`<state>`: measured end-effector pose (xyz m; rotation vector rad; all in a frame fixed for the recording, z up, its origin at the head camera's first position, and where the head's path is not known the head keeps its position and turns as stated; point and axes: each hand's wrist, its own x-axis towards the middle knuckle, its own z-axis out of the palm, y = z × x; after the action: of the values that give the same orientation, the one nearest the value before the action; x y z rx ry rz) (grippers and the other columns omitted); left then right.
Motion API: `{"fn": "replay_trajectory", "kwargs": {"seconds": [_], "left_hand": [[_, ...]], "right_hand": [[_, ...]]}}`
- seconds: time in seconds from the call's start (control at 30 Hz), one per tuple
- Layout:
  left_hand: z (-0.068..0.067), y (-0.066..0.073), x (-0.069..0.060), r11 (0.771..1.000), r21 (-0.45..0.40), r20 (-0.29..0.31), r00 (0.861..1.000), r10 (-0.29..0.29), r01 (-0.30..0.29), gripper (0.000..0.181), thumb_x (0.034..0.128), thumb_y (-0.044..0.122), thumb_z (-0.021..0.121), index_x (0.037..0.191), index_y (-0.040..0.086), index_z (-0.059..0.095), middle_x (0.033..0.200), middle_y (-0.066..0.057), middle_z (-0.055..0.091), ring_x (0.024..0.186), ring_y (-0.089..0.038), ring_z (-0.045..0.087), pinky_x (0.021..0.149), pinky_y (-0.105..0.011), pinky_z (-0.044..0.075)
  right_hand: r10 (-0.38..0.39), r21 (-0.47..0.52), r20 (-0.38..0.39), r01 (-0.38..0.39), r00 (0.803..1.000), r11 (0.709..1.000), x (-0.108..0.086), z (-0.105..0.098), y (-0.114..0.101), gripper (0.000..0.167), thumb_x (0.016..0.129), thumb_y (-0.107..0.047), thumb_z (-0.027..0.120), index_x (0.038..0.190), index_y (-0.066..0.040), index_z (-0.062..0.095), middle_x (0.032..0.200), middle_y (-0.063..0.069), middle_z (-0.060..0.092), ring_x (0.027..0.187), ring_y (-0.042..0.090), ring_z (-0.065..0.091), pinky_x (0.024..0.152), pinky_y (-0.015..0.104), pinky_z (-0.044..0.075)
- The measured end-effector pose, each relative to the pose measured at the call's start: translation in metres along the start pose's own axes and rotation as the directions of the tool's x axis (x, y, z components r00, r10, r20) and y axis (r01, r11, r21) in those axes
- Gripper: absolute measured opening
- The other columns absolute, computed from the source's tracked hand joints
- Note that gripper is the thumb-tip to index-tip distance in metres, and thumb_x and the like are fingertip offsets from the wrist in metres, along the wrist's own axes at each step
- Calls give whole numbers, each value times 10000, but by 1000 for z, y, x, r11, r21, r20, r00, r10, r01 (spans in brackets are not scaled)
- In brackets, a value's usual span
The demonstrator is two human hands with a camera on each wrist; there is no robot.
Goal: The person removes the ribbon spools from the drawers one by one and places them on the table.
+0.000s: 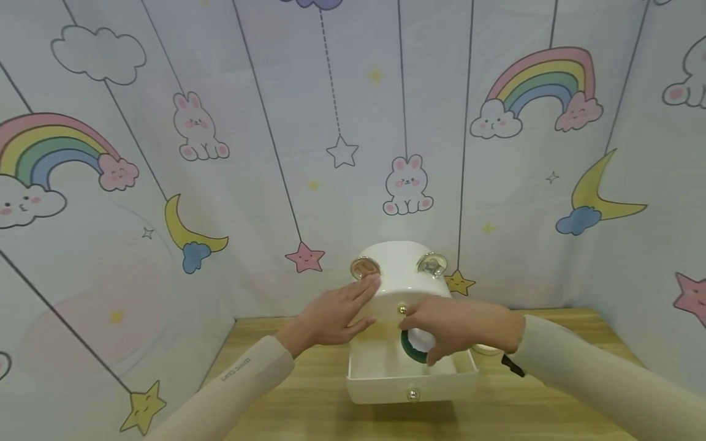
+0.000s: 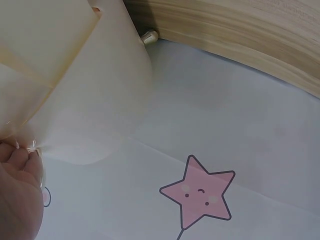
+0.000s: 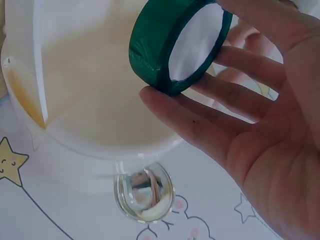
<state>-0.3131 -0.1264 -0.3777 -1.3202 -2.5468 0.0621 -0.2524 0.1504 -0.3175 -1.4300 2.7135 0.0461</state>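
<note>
Over the pulled-out lower drawer [image 1: 380, 390] of a cream storage box [image 1: 394, 257], my right hand [image 1: 460, 321] holds a roll of green ribbon [image 3: 155, 47] with a white side face. In the right wrist view, the thumb and fingers grip the roll's edges, and it is tilted. My left hand [image 1: 333, 313] rests with extended fingers at the box's upper left, beside a shiny ear-shaped piece [image 1: 364, 267]. The left wrist view shows its fingertips touching the box, though part of that hand is cut off. A gold knob [image 1: 413, 395] sits on the drawer front.
The box stands on a wood-grain tabletop [image 1: 287, 392], close to a white backdrop printed with rabbits, stars and rainbows. Right of the box lies a round cream object [image 1: 488, 350], mostly hidden by my right arm. A small black item [image 1: 513, 365] shows under the right sleeve.
</note>
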Motion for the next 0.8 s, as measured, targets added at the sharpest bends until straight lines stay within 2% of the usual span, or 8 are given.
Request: {"fn": "replay_trajectory", "kwargs": {"seconds": [0.23,0.47,0.7,0.8], "left_hand": [[0,0,1,1000,0,-10,1000,3,-3,731,1102,444,467,1672,47,239,1748,-125,271,1602,-274,346,1256,-427,402],[1,-1,1,1000,22,-4,1000,2,-2,732,1103,442,464,1670,40,235,1746,-130,267,1603,-268,341,1264,-414,391],[2,-2,2,1000,13,-15,1000,1,-1,728,1101,431,473,1668,34,243,1743,-138,274,1598,-277,352,1256,-424,402],[3,-2,3,1000,5,-13,1000,-2,2,728,1104,430,468,1670,37,234,1746,-137,264,1601,-278,345,1260,-426,395]], "right_hand": [[87,53,-16,-86,996,995,-19,-5,4,641,777,-306,945,1344,-123,711,1273,59,730,1098,211,712,927,357,618],[98,114,-50,-92,994,989,-39,-4,16,665,800,-302,928,1376,-75,686,1275,73,715,1077,201,693,909,359,613],[144,172,-91,-127,985,977,-60,1,28,675,790,-373,929,1369,-112,698,1292,46,712,1065,199,679,873,359,613],[172,201,-101,-149,980,968,-69,4,34,684,799,-399,918,1379,-114,693,1337,56,701,1117,228,669,894,385,612]]}}
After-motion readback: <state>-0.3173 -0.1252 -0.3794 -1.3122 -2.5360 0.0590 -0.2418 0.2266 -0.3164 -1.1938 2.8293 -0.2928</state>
